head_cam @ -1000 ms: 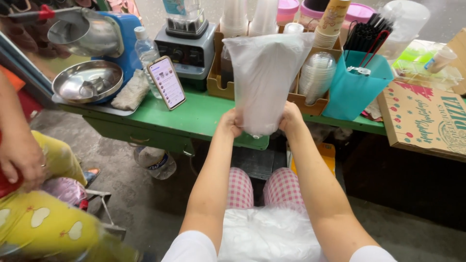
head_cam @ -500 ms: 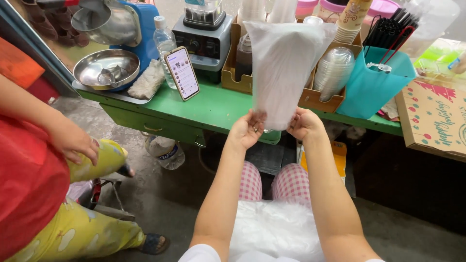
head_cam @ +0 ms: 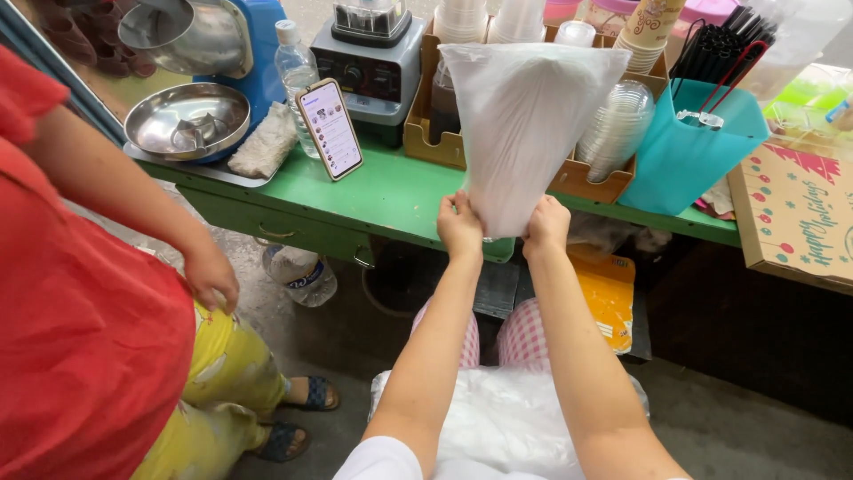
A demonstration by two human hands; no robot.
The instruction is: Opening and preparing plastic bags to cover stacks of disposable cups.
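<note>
I hold a translucent white plastic bag (head_cam: 524, 124) upright in front of the green table (head_cam: 373, 200). My left hand (head_cam: 460, 224) grips the bag's lower left corner. My right hand (head_cam: 546, 223) grips its lower right corner. The bag widens toward the top and hides part of the cup rack behind it. A heap of more white plastic (head_cam: 498, 418) lies on my lap, over pink checked trousers.
A person in a red top and yellow trousers (head_cam: 80, 329) stands close at the left. On the table: phone (head_cam: 330, 128), blender base (head_cam: 371, 62), steel bowl (head_cam: 187, 120), water bottle (head_cam: 295, 67), stacked cups (head_cam: 613, 129), teal straw holder (head_cam: 689, 147), pizza box (head_cam: 795, 222). A bottle (head_cam: 300, 274) lies below.
The person in red has stepped closer along the left. My left hand has closed on the bag's bottom corner, and both hands have raised the bag slightly.
</note>
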